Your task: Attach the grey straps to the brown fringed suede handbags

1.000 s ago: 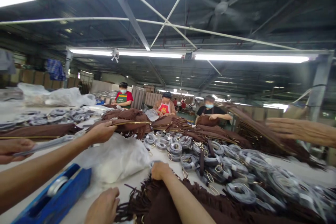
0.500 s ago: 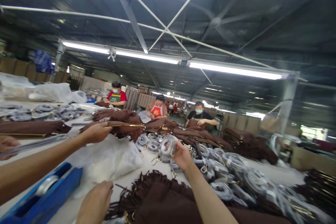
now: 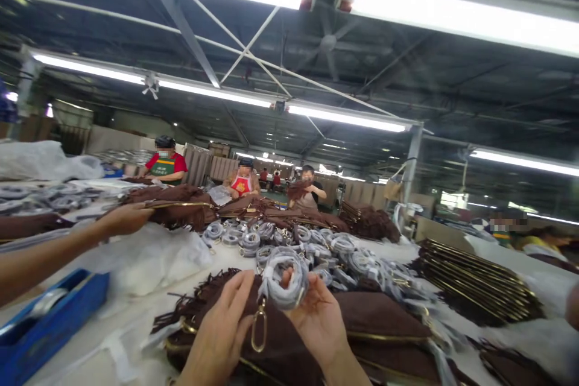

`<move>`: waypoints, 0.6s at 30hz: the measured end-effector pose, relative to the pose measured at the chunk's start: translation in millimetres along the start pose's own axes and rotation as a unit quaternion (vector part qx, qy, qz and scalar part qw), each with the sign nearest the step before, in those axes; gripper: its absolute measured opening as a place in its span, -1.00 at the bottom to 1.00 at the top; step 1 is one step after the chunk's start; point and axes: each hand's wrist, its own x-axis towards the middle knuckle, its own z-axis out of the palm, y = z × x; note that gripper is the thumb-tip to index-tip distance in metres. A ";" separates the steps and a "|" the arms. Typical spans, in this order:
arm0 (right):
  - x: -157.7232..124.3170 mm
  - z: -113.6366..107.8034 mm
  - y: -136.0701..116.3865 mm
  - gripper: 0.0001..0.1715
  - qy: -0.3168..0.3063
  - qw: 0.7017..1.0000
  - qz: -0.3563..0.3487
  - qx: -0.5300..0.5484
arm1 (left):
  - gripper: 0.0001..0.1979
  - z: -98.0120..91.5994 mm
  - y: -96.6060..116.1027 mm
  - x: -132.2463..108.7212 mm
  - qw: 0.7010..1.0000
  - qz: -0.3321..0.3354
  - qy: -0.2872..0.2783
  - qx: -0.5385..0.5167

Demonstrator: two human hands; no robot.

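My right hand (image 3: 318, 319) grips a coiled strap wrapped in clear plastic (image 3: 284, 280), with a gold clasp (image 3: 259, 330) hanging from it. My left hand (image 3: 225, 333) reaches to the same coil from the left, its fingers stretched out and touching it. Under both hands lies a brown fringed suede bag (image 3: 289, 338) with a gold zipper. A heap of more wrapped strap coils (image 3: 335, 253) spreads over the table behind.
A co-worker's arm (image 3: 81, 241) on the left holds another brown bag (image 3: 176, 208). A blue tape dispenser (image 3: 45, 319) sits at the lower left beside white plastic wrap (image 3: 149, 259). Stacked brown bags (image 3: 474, 280) lie on the right. Three masked people work at the far side.
My right hand has brought a wrapped strap coil from the pile back over the brown bag, and my left hand has come up to meet it. The view swung right.
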 end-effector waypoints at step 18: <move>-85.9 -30.8 28.6 -0.47 0.056 0.939 0.097 -0.325 | -0.50 -30.7 47.4 33.6 0.880 -0.311 -0.106 -0.344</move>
